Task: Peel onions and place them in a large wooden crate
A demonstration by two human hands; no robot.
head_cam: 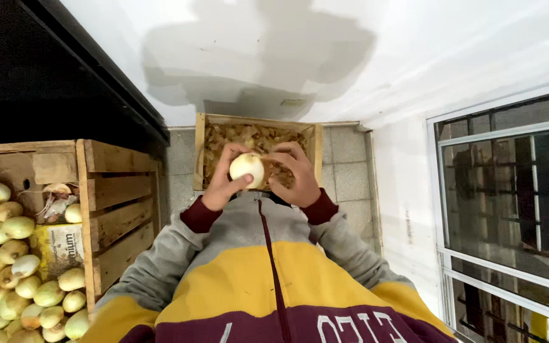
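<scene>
Near the middle of the frame both hands close around one pale peeled onion (247, 169), held above a wooden crate (316, 143) full of brown papery skins (249, 138); the left hand (222, 181) cups it from the left with the thumb pressed across its lower front, fingers curled tight behind; the right hand (297, 174) wraps the other side, fingertips on the skin at its edge; neither hand holds anything else.

The bare surface looks smooth and slick, so the round onion could slip out of the fingers and drop among the scraps below; a hard pull on the skin might also tear away good flesh.

At the lower left a second crate (115, 209) of rough slatted boards holds a heap of yellowish-white onions (7, 273), glossy and rounded, beside a scrap of printed cardboard (65, 244); the floor is grey tile (349, 166), the wall white plaster (452, 57), and a barred glass door (509, 209) fills the right side.
</scene>
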